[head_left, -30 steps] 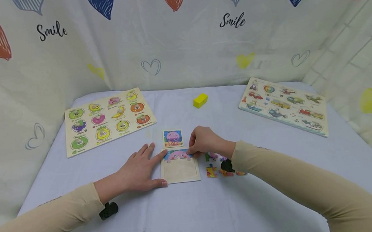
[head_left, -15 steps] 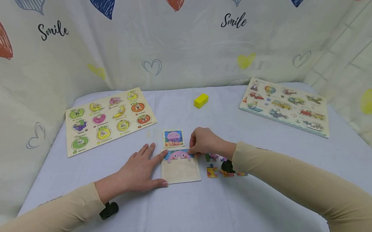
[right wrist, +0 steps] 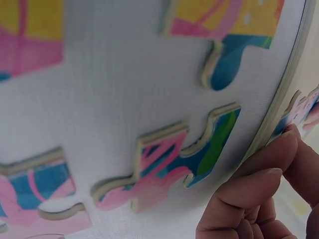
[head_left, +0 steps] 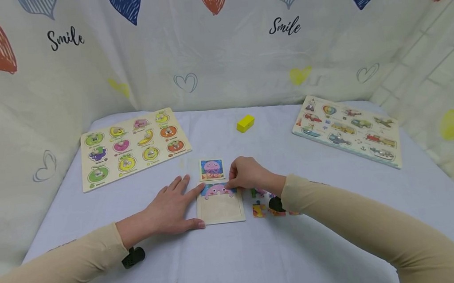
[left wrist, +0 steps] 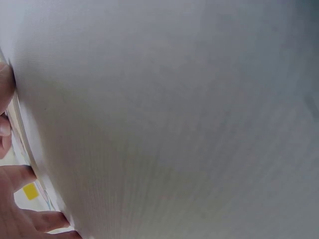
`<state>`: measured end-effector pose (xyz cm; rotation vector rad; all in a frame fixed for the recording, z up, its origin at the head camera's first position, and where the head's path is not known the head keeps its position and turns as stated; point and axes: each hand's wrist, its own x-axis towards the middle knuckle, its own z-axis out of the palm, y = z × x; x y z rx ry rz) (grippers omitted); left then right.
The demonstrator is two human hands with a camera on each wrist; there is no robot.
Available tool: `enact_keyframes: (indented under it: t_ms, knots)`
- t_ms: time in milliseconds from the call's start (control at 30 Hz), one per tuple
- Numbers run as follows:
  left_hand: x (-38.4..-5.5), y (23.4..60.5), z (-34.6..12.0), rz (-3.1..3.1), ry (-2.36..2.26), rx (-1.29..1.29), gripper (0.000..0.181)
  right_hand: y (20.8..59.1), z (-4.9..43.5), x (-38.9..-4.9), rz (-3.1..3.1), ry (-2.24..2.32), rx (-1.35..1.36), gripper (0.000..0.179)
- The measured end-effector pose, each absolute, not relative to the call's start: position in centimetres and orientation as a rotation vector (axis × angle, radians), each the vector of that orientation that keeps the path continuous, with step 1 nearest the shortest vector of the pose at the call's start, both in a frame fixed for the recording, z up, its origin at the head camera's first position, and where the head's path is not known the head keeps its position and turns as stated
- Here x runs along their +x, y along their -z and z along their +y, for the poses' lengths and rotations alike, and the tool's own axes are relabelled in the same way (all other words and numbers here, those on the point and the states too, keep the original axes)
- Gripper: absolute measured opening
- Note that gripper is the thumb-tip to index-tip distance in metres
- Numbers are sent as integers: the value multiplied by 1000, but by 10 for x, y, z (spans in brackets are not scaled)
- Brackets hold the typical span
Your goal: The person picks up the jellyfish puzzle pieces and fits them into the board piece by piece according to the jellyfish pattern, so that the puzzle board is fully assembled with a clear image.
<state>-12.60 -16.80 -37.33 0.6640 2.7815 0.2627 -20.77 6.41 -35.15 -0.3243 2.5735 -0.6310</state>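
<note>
A small wooden puzzle tray (head_left: pixel 221 211) lies mid-table, its top row filled by jigsaw pieces (head_left: pixel 216 189) showing a pink jellyfish face. Just above it is a picture card (head_left: pixel 212 169) of the whole jellyfish. My left hand (head_left: pixel 172 204) lies spread along the tray's left side, index fingertip at the top-left piece and thumb near the bottom corner. With curled fingers, my right hand (head_left: pixel 249 174) pinches at the top row's right-hand jigsaw piece (right wrist: pixel 294 110); its fingertips partly hide that piece. Loose jigsaw pieces (right wrist: pixel 164 164) lie right of the tray, some covered by the right wrist.
A fruit peg board (head_left: pixel 135 146) lies at the back left, a vehicle board (head_left: pixel 346 130) at the back right. Between them sits a yellow block (head_left: pixel 245 123). A patterned curtain (head_left: pixel 235 47) hangs behind the white-covered table (head_left: pixel 221 266).
My right hand has slid slightly left along the top row, its fingertips now nearer the row's middle. The left hand and the tray hold their places.
</note>
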Motion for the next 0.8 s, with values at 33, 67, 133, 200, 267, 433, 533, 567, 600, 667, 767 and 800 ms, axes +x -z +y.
enact_keyframes:
  t_ms: [33, 67, 133, 200, 267, 433, 533, 567, 600, 667, 767, 800]
  knots:
    - [-126, 373, -168, 2781, -263, 664, 93, 352, 64, -208, 2577, 630, -324, 24]
    - [-126, 373, -168, 2781, -263, 664, 93, 353, 63, -207, 2583, 628, -325, 25]
    - [-126, 372, -169, 2780, -264, 663, 93, 354, 62, -207, 2588, 630, -319, 25]
    - [-126, 372, -170, 2779, -266, 660, 94, 354, 61, -207, 2595, 631, -318, 25]
    - [-126, 372, -170, 2780, -268, 657, 94, 354, 60, -206, 2603, 633, -321, 26]
    - [-127, 372, -171, 2780, -274, 658, 95, 354, 60, -206, 2616, 633, -338, 26]
    - [-127, 372, -171, 2777, -278, 660, 95, 355, 61, -206, 2615, 641, -346, 26]
    - [-127, 372, -171, 2775, -279, 661, 95, 356, 62, -207, 2612, 647, -349, 26]
    - [-127, 372, -170, 2774, -280, 662, 95, 356, 64, -207, 2608, 652, -351, 26]
    - [-126, 372, -170, 2773, -282, 663, 94, 357, 66, -208, 2588, 671, -355, 25]
    - [-126, 372, -169, 2771, -286, 667, 94, 357, 73, -210, 2539, 701, -375, 23]
    - [-126, 372, -169, 2770, -285, 668, 94, 356, 75, -211, 2521, 708, -390, 21]
